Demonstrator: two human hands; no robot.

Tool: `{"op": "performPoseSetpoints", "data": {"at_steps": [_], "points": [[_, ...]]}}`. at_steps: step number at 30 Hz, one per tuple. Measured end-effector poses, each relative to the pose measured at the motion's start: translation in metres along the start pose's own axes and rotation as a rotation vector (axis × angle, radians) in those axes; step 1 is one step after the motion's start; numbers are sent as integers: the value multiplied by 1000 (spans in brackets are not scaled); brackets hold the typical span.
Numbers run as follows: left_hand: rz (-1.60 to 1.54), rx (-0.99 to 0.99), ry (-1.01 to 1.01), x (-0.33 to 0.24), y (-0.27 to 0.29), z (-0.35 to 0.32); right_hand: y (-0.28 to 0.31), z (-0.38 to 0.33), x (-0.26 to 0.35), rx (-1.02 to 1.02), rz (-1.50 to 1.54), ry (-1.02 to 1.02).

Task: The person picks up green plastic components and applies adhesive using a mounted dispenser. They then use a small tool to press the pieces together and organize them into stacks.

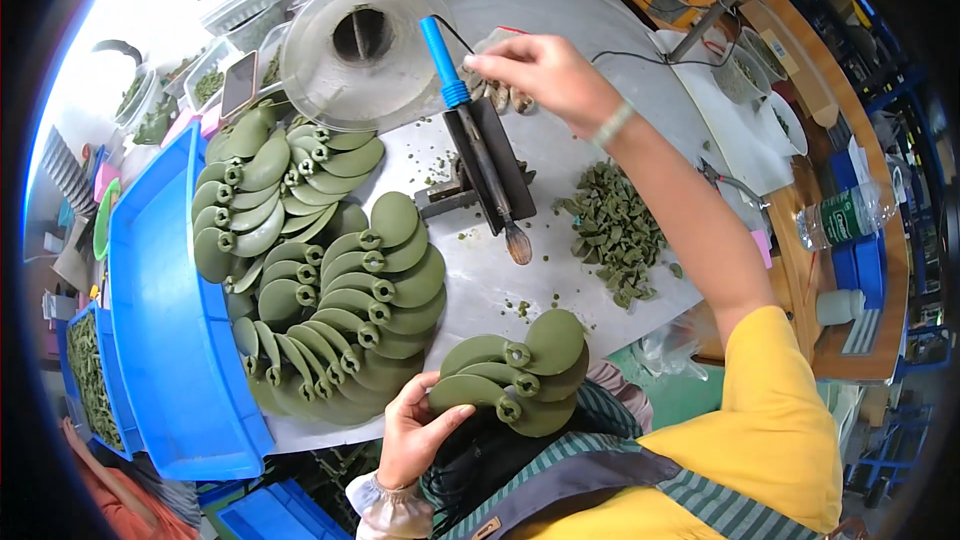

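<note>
My left hand (412, 430) is closed on several stacked green propellers (515, 380), each with rounded blades about a small hollow hub. They hang in front of the table's near edge. My right hand (545, 75) is raised over the far side of the table, thumb and fingers pinched together. Whatever lies between those fingertips is too small to make out. Just left of them is the blue handle of a soldering iron (440, 55), apart from the fingers. The iron slants down across a dark metal stand (495, 155), its tip brownish. Many more green propellers (350, 290) lie overlapped left of the stand.
A pile of green scraps (618, 230) lies right of the stand, with pliers (735, 180) beyond. A blue tray (170, 310) borders the left side. At the back stands a clear round hood (320, 60); a gloved-looking bundle (500, 90) lies near it. Another person's arm (105, 470) shows lower left.
</note>
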State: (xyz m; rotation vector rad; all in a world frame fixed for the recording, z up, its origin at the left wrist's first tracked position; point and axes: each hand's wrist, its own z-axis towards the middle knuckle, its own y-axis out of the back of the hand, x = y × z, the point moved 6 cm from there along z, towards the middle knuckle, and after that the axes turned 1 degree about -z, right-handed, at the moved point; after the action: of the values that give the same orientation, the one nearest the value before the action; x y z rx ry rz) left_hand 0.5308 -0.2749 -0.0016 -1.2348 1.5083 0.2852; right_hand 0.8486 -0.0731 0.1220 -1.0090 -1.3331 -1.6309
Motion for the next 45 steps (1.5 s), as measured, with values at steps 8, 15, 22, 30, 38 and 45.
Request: {"op": "performPoseSetpoints", "data": {"at_steps": [8, 15, 22, 30, 38, 45], "points": [[-1, 5, 14, 6, 10, -4, -28, 59, -30, 184, 64, -268], [56, 27, 21, 5, 11, 2, -31, 59, -38, 333, 192, -222], [-59, -11, 32, 4, 9, -3, 5, 26, -38, 265, 6, -116], [-51, -27, 52, 4, 10, 0, -7, -65, -63, 426, -429, 109], [-60, -111, 48, 6, 10, 0, -8, -66, -64, 379, -514, 395], [-21, -118, 45, 3, 5, 1, -3, -69, -68, 285, -409, 331]]}}
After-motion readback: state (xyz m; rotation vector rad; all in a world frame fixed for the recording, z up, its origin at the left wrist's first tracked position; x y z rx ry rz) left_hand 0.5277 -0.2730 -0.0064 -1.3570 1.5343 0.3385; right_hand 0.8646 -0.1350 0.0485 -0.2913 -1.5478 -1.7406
